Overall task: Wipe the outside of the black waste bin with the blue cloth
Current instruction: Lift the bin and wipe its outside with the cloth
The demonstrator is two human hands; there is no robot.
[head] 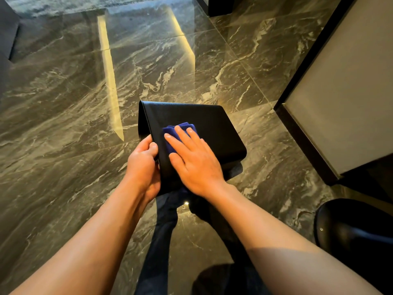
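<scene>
The black waste bin (214, 128) is held up off the marble floor in the middle of the head view, one broad flat side turned up toward me. My left hand (142, 165) grips its near left edge, thumb on top. My right hand (194, 160) lies flat on the upturned side with fingers spread, pressing the folded blue cloth (174, 130) against it. Most of the cloth is hidden under my fingers and palm. The bin's opening is not visible.
Glossy dark marble floor (74, 116) all around, with bright light reflections. A beige cabinet or wall with a dark base (340, 92) stands at right. A round black object (357, 233) sits at lower right. My dark-trousered legs (161, 241) are below the bin.
</scene>
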